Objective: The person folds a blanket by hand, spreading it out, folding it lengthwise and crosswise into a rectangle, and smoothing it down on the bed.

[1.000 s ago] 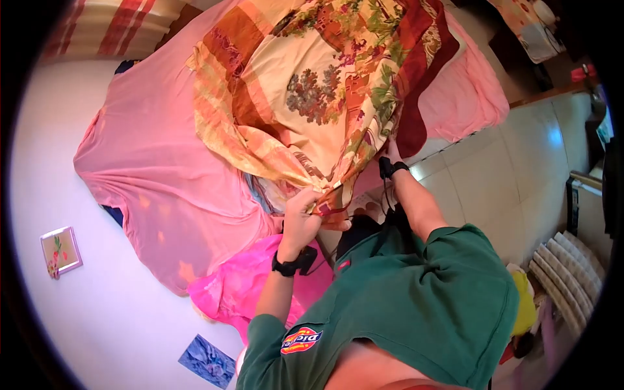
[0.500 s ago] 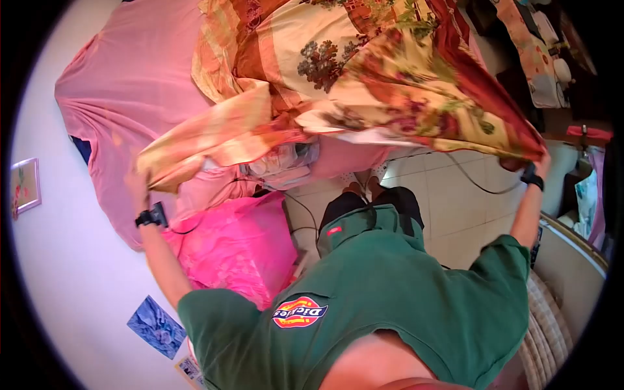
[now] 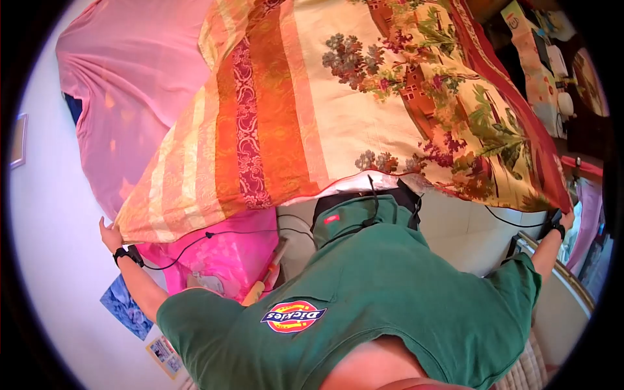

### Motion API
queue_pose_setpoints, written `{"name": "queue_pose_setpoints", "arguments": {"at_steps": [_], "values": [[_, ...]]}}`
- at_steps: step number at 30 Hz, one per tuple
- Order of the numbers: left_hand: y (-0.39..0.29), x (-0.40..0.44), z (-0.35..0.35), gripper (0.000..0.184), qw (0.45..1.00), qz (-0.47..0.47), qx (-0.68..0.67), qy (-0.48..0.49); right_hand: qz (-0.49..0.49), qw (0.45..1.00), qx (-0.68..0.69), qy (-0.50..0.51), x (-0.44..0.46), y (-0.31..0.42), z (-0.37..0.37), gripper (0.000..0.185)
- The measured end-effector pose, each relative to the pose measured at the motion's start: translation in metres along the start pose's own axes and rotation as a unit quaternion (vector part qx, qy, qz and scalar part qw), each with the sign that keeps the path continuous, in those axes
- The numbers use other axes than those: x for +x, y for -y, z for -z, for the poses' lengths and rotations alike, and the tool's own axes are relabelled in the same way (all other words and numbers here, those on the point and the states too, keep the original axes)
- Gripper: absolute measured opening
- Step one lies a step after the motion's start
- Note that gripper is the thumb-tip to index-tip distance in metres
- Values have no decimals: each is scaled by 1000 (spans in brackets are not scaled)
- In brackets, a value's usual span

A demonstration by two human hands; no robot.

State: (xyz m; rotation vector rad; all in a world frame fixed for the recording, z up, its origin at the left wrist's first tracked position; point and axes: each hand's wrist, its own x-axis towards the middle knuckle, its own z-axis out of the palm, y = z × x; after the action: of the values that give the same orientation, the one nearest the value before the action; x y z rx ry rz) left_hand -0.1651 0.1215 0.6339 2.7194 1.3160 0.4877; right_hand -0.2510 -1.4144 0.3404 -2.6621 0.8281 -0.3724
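A large bed cover [image 3: 351,110] in orange, cream and red, printed with trees and houses, is stretched wide between my two hands. My left hand [image 3: 111,235] is closed on its near left corner. Out at the far right, my right hand [image 3: 567,222] grips the near right corner, its fingers partly hidden by the cloth. The near edge sags in the middle and shows a pale underside. Beyond my hands the cover spreads away over the pink sheet [image 3: 130,71].
A bright pink plastic bag [image 3: 227,253] stands below the cover on the left. Black cables [image 3: 175,263] run from both wrists. A white wall [image 3: 49,214] rises at left. Shelves with items and hanging clothes [image 3: 588,221] line the right, beside a curved rail [image 3: 572,279].
Both hands have moved outward and closer to my body, pulling the bed cover flatter and wider. Its near edge now hides my feet and more of the pink bag.
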Motion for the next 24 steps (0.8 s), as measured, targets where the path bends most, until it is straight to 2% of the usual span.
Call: {"name": "queue_pose_setpoints", "arguments": {"at_steps": [1, 2, 4, 6, 7, 8, 9, 11, 12, 14, 15, 16, 17, 18, 20, 21, 22, 23, 24], "values": [[10, 1, -1, 58, 996, -3, 85, -14, -57, 976, -211, 6, 1, 18, 7, 49], [24, -1, -5, 58, 996, 5, 87, -15, -109, 904, -413, 37, -9, 64, 19, 46], [-4, -39, -2, 51, 972, 60, 217, -72, -14, 869, -486, 90, -9, 56, 16, 45], [6, -40, -2, 44, 960, 62, 272, -20, 70, 869, -478, 106, -5, 33, 21, 46], [2, -45, -1, 39, 962, 66, 266, 2, 36, 904, -423, -39, -16, 36, 10, 47], [-3, -50, 0, 35, 963, 68, 261, 25, -112, 957, -267, 10, -22, 70, 10, 50], [3, -46, 2, 35, 962, 69, 262, 26, -110, 957, -267, 12, -18, 75, 12, 50], [18, -31, 0, 29, 987, 65, 132, 61, -32, 939, -330, 88, -19, 71, 14, 41], [34, -23, -6, 29, 988, 62, 127, 61, 4, 926, -358, 123, -26, 70, 18, 38], [78, 5, -15, 24, 991, 85, -19, 105, -195, 912, -343, 116, -48, 187, 44, 31], [94, 11, -17, 29, 993, 44, -42, 98, -200, 911, -343, 115, -40, 186, 42, 31], [98, 19, -13, 29, 997, 21, -18, 78, -365, 931, -2, 4, -36, 183, 41, 29], [93, 20, -6, 29, 998, 10, -22, 59, -470, 808, 336, -113, -37, 172, 43, 28], [88, 22, -3, 29, 999, 0, -27, 42, -475, 768, 422, -79, -38, 171, 49, 28], [89, 29, -10, 26, 997, 39, -69, -9, -457, 772, 439, -58, -42, 164, 46, 24], [65, 19, -3, 25, 997, 69, -30, -34, -459, 772, 435, -64, -44, 163, 51, 24], [44, 9, 1, 25, 997, 66, -31, -31, -416, 827, 374, -54, -46, 168, 48, 25], [26, 2, 8, 22, 998, 56, 25, -26, -370, 876, 308, -42, -50, 178, 50, 26], [16, 1, 12, 21, 995, 45, 82, -23, -373, 876, 304, -44, -54, 187, 47, 26]]}}
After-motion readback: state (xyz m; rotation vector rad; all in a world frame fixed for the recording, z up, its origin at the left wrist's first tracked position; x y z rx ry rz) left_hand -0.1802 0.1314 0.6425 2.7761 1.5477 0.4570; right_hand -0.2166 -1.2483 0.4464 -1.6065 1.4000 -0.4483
